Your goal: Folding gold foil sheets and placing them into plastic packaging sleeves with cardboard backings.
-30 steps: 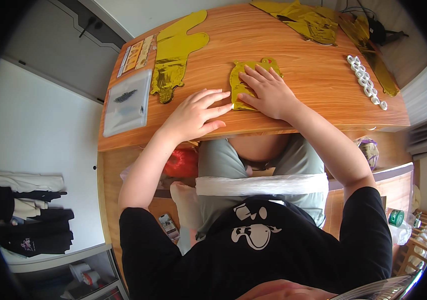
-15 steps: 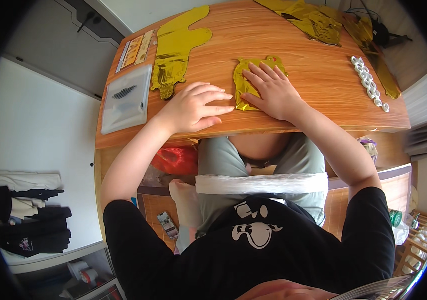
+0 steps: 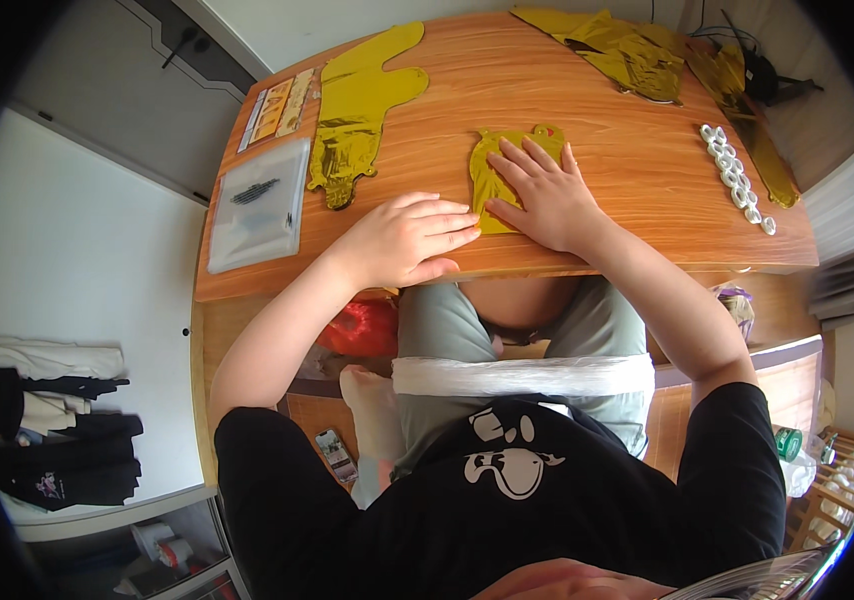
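A folded gold foil balloon (image 3: 488, 182) lies flat on the wooden table (image 3: 427, 130) in front of me. My right hand (image 3: 547, 195) rests palm down across it, fingers spread, covering much of its right side. My left hand (image 3: 412, 238) lies on the table at the balloon's lower left, its fingertips touching or nearly touching the edge; its fingers are stretched out. Farther left, a larger flat gold foil balloon (image 3: 352, 120) is laid out lengthwise.
Left on the table are a clear plastic bag with dark thin pieces (image 3: 259, 205) and printed cards (image 3: 277, 108). More gold foil balloons (image 3: 632, 55) lie at the far right. A row of white rings (image 3: 735, 175) sits by the right edge. White plastic film (image 3: 522, 376) spans my lap.
My left hand has shifted right, closer to the folded balloon. My right hand stays on the balloon, which looks flatter at its lower edge.
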Available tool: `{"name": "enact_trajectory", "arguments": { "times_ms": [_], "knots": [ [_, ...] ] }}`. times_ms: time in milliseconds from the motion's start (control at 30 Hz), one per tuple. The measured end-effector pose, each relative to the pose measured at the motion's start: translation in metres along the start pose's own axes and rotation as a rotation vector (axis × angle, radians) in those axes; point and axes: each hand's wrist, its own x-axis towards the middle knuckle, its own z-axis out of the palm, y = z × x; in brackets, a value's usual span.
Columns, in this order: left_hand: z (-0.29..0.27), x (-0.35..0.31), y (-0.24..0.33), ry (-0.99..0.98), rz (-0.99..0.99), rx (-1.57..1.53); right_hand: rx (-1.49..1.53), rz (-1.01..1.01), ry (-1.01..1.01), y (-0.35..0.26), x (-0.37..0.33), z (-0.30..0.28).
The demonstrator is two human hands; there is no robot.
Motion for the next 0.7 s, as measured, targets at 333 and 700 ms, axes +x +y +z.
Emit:
{"name": "enact_trajectory", "arguments": {
  "times_ms": [333,700],
  "knots": [
    [0.017,0.061,-0.028,0.049,-0.28,-0.343,-0.007,-0.011,-0.057,-0.003,0.001,-0.005],
    [0.021,0.062,-0.041,-0.164,-0.233,-0.256,0.298,0.007,-0.116,0.019,0.0,-0.012]
  ]
}}
